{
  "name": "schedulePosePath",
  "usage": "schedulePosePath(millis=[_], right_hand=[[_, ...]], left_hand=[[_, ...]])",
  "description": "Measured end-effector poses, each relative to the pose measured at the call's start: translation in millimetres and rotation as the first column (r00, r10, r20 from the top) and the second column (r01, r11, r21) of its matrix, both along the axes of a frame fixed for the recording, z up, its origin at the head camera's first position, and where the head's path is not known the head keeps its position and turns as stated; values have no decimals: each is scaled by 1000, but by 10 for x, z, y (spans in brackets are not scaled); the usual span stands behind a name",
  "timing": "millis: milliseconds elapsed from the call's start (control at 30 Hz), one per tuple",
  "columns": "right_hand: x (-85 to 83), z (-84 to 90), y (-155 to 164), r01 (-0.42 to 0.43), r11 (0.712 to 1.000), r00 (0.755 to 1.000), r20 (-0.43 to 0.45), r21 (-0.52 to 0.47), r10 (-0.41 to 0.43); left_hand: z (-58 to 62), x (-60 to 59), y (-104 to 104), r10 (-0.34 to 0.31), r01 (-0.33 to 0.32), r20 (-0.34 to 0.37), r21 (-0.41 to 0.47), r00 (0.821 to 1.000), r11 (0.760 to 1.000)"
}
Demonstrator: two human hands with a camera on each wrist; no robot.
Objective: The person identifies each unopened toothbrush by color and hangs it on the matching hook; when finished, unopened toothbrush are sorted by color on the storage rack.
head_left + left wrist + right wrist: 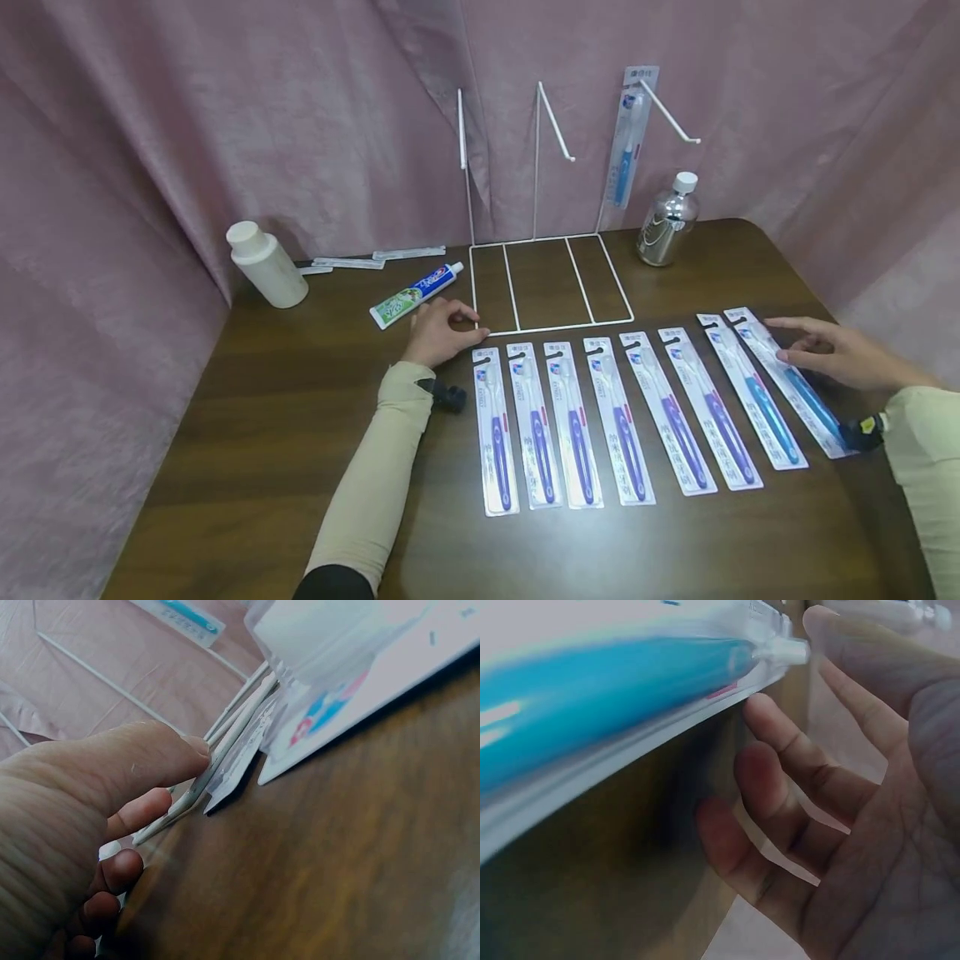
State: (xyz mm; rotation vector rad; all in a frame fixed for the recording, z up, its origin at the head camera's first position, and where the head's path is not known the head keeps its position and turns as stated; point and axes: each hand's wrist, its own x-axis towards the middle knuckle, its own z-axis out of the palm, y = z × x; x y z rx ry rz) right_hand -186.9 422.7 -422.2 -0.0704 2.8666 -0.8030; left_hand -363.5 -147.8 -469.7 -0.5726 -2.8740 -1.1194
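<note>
Pink cloth hangs behind a dark wooden bench. Far beyond the left hand and off to its left stands a white bottle, with a toothpaste tube lying just beyond the knuckles. That hand rests on the bench with fingers loosely curled, its fingertips touching the front left corner of a white wire rack, gripping nothing. Between the two hands lies a row of carded toothbrushes, purple-handled ones nearer the left hand, blue-handled ones towards the right. One more carded toothbrush hangs on the rack's rightmost hook, beside a shiny metal bottle. The right hand lies flat, fingers straight and spread, pressing on the last blue-handled pack in the row, directly under its fingers.
</note>
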Motion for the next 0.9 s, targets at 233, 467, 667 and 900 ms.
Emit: schedulePosePath(millis=[233, 467, 667, 900], right_hand=[[-346, 100, -95, -13, 1000, 994, 108, -4, 14], [-249, -51, -3, 28, 997, 999, 31, 73, -31], [-208, -69, 30, 45, 998, 999, -15, 46, -44], [-177, 170, -74, 163, 986, 941, -304, 31, -146]], left_hand=[[82, -9, -96, 21, -21, -5, 10, 1000, 1000], [15, 4, -4, -16, 16, 1, 4, 1000, 1000], [-29, -1, -17, -13, 13, 8, 14, 1000, 1000], [-10, 6, -15, -8, 8, -14, 10, 1000, 1000]])
